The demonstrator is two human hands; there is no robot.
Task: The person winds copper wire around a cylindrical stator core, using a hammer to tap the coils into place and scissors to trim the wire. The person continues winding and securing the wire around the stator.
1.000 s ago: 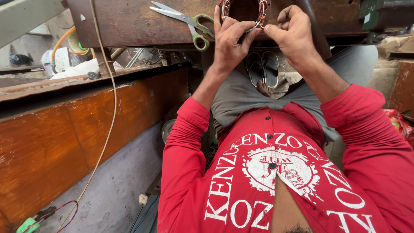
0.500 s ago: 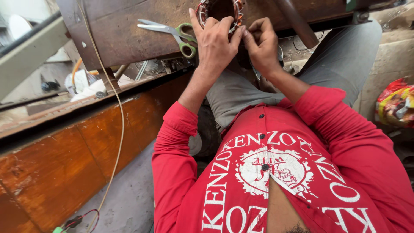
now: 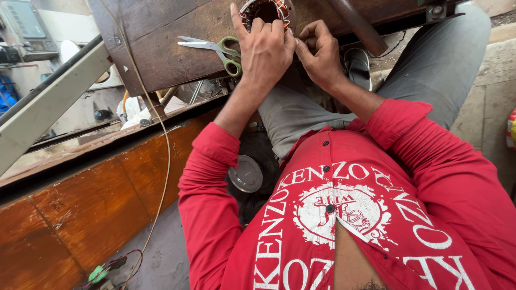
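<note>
Head view, looking down the person's chest to a worn wooden board [image 3: 161,48]. Both hands work at a round stator [image 3: 264,11] wound with copper wire, sitting at the board's far edge, top of frame, partly cut off.

Left hand [image 3: 263,51]: fingers spread over the stator's near side, index finger raised straight along its left rim, the rest curled against the windings. Grasping the stator body.

Right hand [image 3: 321,53]: just beside the left, knuckles touching it, fingertips pinched together at the stator's right edge. What it pinches is too small to tell; likely wire, not confirmed.

Scissors [image 3: 215,47] with green handles lie flat on the board, just left of the left hand, blades pointing left, handles near the wrist.

A thin pale cord [image 3: 164,139] runs from the board down past an orange-brown wooden panel [image 3: 80,215] to the floor. Green plug [image 3: 98,274] with red wires at bottom left.

Round metal lid [image 3: 245,174] sits below the left forearm, by the grey trousers. Red sleeves on both arms.
</note>
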